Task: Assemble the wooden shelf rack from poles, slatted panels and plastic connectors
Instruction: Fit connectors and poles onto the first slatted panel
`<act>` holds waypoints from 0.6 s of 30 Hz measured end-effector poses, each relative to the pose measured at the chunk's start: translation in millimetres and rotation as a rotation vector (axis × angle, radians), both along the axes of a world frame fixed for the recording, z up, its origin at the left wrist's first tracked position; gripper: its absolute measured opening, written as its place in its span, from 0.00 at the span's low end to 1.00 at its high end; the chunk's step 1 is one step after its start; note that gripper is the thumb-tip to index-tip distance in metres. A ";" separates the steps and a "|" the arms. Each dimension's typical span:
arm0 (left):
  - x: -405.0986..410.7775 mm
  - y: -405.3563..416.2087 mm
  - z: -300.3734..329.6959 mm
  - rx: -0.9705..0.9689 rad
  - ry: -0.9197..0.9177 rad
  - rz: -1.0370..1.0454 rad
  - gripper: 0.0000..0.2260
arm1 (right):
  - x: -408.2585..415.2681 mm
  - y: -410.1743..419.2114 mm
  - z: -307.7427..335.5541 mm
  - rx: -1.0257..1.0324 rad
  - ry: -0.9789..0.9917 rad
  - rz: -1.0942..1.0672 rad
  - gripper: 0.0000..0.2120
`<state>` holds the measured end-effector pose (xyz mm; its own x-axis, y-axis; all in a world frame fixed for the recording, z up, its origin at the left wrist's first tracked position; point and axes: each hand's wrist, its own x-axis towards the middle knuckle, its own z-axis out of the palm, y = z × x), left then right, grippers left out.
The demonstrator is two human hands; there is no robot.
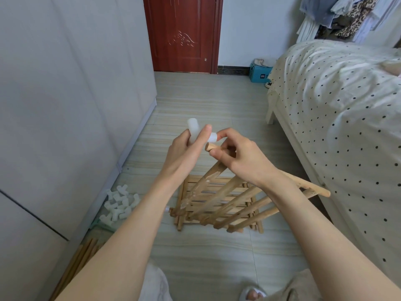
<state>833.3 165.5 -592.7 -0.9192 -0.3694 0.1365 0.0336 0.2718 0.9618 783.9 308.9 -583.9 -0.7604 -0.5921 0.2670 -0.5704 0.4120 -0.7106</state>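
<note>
Left hand (184,146) pinches plastic connector (196,132); right hand (236,155) grips slatted panel (227,192) rail end at 3 o'clock. Align socket squarely, then push.

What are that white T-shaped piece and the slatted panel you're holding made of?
Connector: looks like milky, semi-translucent plastic; smooth, light glows through it.
Panel: pale unpainted wood, going by the grain and the raw cut end; whether it is varnished is unclear.
</note>
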 end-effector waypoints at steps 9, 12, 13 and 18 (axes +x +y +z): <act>-1.2 -9.1 -4.3 0.081 -0.068 0.080 0.11 | 6.2 -5.3 -8.1 0.197 0.250 -0.120 0.10; -0.4 -7.7 -6.2 0.031 -0.089 0.037 0.10 | 7.0 -5.4 -13.0 0.207 0.260 -0.158 0.10; -0.6 -7.6 -6.5 0.018 -0.084 0.031 0.10 | 7.3 -5.7 -14.0 0.203 0.264 -0.168 0.11; 2.8 -18.0 -12.0 -0.053 -0.173 -0.016 0.11 | 9.6 -8.7 -17.6 0.261 0.306 -0.182 0.11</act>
